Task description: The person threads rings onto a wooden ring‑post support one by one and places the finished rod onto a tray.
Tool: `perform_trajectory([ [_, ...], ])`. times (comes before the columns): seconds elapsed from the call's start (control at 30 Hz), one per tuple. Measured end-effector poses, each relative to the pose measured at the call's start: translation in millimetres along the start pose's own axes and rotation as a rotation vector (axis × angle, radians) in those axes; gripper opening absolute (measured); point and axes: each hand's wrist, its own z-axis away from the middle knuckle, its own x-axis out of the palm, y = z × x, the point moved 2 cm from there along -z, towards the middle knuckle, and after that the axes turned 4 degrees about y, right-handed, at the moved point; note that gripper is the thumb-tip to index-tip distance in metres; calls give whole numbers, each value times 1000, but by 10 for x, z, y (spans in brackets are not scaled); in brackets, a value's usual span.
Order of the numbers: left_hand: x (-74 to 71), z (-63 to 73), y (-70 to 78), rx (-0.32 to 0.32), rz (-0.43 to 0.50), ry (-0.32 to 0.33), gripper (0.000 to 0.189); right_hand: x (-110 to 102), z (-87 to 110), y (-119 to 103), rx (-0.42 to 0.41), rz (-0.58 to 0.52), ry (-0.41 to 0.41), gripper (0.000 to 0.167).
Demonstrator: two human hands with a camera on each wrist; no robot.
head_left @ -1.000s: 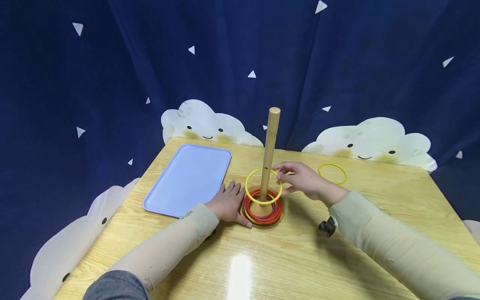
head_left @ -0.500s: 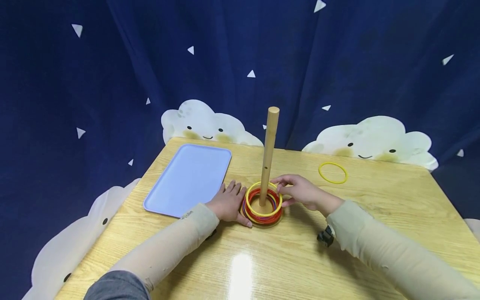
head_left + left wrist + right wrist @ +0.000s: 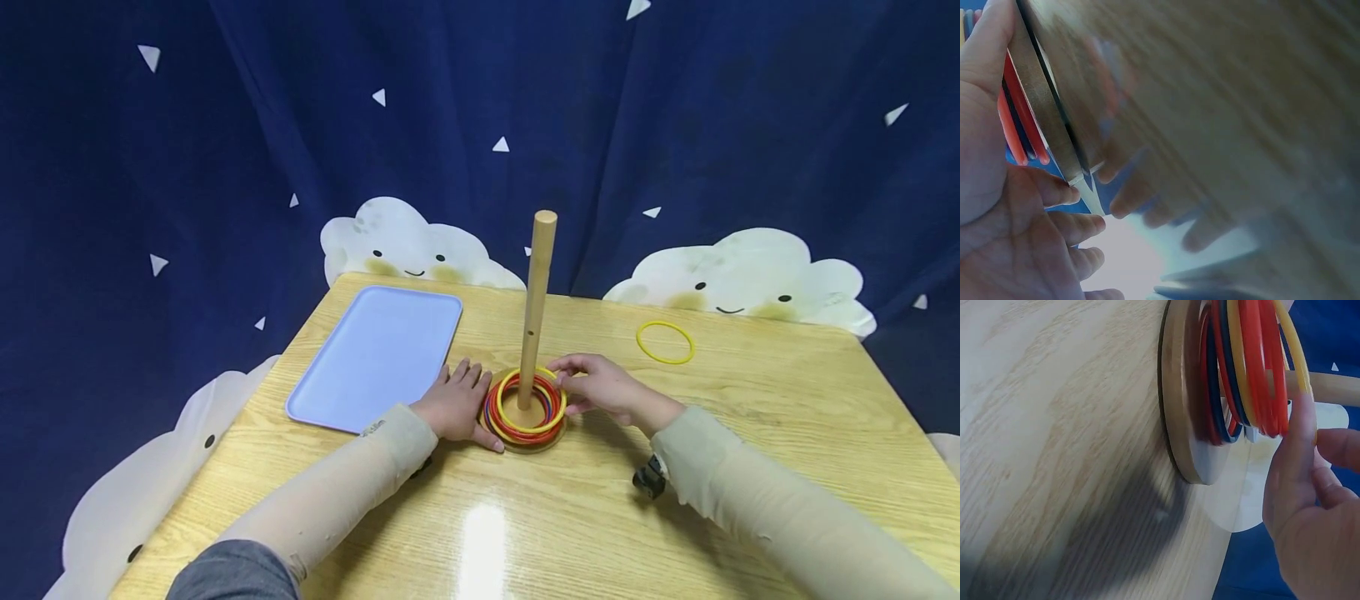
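Observation:
An upright wooden peg (image 3: 536, 308) rises from a round wooden base (image 3: 1179, 394) on the table. Red, dark blue and yellow rings, such as this red ring (image 3: 1252, 350), lie stacked around its foot. My right hand (image 3: 603, 387) pinches a yellow ring (image 3: 1300, 356) by its right side. That ring encircles the peg at the top of the stack, slightly tilted. On the other side, my left hand (image 3: 457, 408) lies with fingers spread and thumb stretched along the base's left edge. In the left wrist view its palm faces the base and several rings.
Behind the left hand lies a light blue tray (image 3: 382, 358). Another yellow ring (image 3: 675, 362) lies flat on the table beyond the right hand. A dark blue curtain (image 3: 450, 125) with clouds hangs behind the wooden table (image 3: 600, 533).
My right hand has lowered the yellow ring along the peg, from above the stack down to its top, then shifted it slightly right. The left hand has stayed by the base.

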Motion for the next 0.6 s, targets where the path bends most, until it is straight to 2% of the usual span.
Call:
perform_trajectory([
  [0.23, 4, -4, -6, -2, 1, 5, 126, -13, -16, 7, -9, 10, -9, 38],
  [0.37, 12, -13, -15, -1, -2, 3, 126, -97, -18, 13, -15, -11, -1, 40],
  [0.6, 12, -17, -17, -3, 5, 2, 126, -478, -13, -35, -33, -293, 67, 36],
])
